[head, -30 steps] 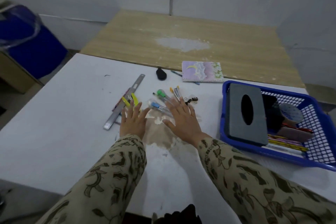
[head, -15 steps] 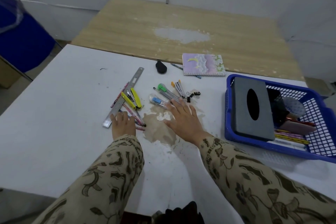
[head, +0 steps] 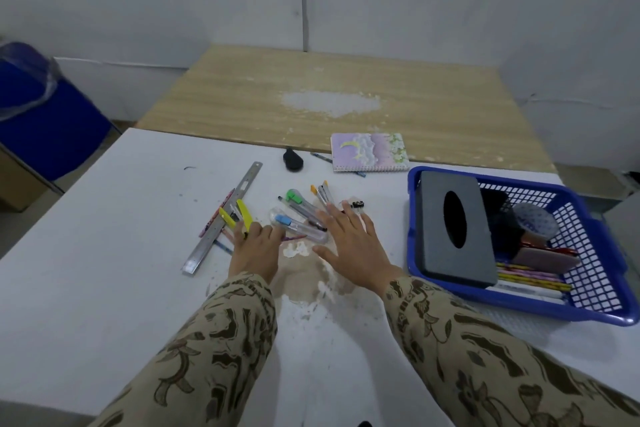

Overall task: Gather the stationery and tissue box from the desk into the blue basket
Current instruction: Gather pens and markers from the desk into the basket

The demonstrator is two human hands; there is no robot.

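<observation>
Left hand point(head: 254, 250): released, straight fingers resting on scattered coloured plastic pens point(head: 295, 225)
Right hand point(head: 351, 246): released, splayed flat on them

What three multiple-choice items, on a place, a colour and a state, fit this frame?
1. Where is the tissue box? A on a shelf; B in the blue basket; C on a chair.
2. Main colour of the notebook cover? A red; B black; C purple.
3. How is the right hand? A flat on the desk, fingers straight; B clenched in a fist; C raised overhead.
Answers: B, the box lies inside the basket; C, purple clouds cover it; A, palm down, fingers spread.
</observation>
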